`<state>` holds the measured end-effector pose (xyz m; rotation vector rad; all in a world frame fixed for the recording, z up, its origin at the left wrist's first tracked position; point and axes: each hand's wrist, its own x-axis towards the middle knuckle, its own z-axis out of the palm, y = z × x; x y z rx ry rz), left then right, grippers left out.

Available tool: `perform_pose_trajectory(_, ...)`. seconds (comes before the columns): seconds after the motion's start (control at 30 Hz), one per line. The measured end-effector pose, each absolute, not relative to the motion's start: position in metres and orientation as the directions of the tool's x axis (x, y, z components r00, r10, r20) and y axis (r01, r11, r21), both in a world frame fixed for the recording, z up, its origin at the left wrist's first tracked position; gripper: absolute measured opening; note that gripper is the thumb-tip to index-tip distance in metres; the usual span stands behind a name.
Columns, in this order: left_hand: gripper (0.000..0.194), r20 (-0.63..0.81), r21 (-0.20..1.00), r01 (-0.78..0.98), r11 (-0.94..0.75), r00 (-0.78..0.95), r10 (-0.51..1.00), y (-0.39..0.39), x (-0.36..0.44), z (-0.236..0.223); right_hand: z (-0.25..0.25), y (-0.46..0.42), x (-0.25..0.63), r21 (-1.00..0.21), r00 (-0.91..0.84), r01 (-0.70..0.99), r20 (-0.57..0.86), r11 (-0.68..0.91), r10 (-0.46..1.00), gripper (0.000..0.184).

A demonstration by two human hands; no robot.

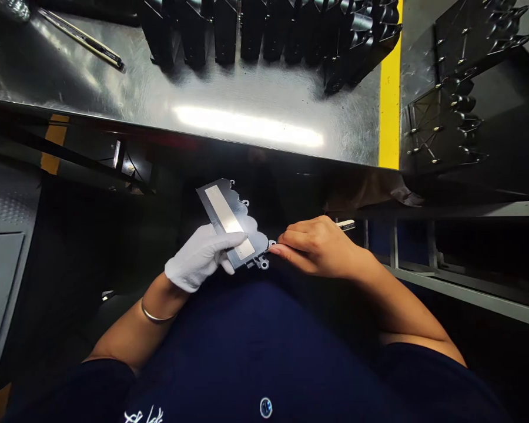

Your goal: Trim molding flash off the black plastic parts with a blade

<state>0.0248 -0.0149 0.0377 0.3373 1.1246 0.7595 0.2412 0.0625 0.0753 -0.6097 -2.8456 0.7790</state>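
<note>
The head view shows a dark grey moulded part with a scalloped edge and a long silver strip on its face [254, 226] near the middle of the frame, tilted, its upper end leaning to the left. The left hand, in a white knitted glove [198, 257], is closed firmly on the lower left of the part, the thumb lying across the silver strip. The bare right hand [320, 245], right of centre, has its fingers drawn together, thumb and fingertips at a small ring-shaped tab [272, 243] on the part's lower right edge; whether they pinch it cannot be told. A slim cream-and-black object [346, 225] sticks out behind that hand, and its hold on it is hidden. Across the upper frame runs a shiny metal bench [132, 88], bearing a row of glossy black moulded pieces [251, 32] at top centre and a slim cream-and-black tool [81, 38] at upper left. A yellow stripe [389, 111] crosses the bench at upper right, with more black pieces [445, 126] beyond it.
</note>
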Motion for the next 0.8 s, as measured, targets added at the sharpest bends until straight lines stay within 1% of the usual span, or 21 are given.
perform_pose_trajectory(0.27,0.029,-0.69,0.594,-0.375,0.712,0.218,0.69,-0.0157,0.0263,0.0372,0.0755,0.0626,0.2406,-0.503,-0.91,0.342,0.032,0.794,0.413,0.041)
perform_pose_trajectory(0.43,0.026,-0.695,0.596,-0.372,0.712,0.206,0.689,-0.0166,0.0258,0.033,0.075,0.0632,0.241,-0.513,-0.912,0.35,0.005,0.784,0.411,0.042)
perform_pose_trajectory(0.57,0.031,-0.699,0.583,-0.403,0.705,0.193,0.688,-0.0176,0.0265,0.0294,0.0728,0.0639,0.2412,-0.548,-0.917,0.342,-0.015,0.763,0.399,0.042)
perform_pose_trajectory(0.7,0.037,-0.701,0.571,-0.424,0.703,0.195,0.686,-0.0183,0.0293,0.0307,0.0695,0.0643,0.2429,-0.602,-0.934,0.311,-0.051,0.735,0.354,0.04)
perform_pose_trajectory(0.77,0.033,-0.713,0.565,-0.412,0.715,0.193,0.675,-0.0166,0.0292,0.0343,0.0684,0.064,0.2441,-0.598,-0.936,0.296,-0.025,0.745,0.352,0.041)
perform_pose_trajectory(0.8,0.031,-0.717,0.563,-0.408,0.719,0.19,0.67,-0.0153,0.0285,0.0367,0.0681,0.0637,0.2445,-0.576,-0.932,0.292,0.009,0.764,0.363,0.042)
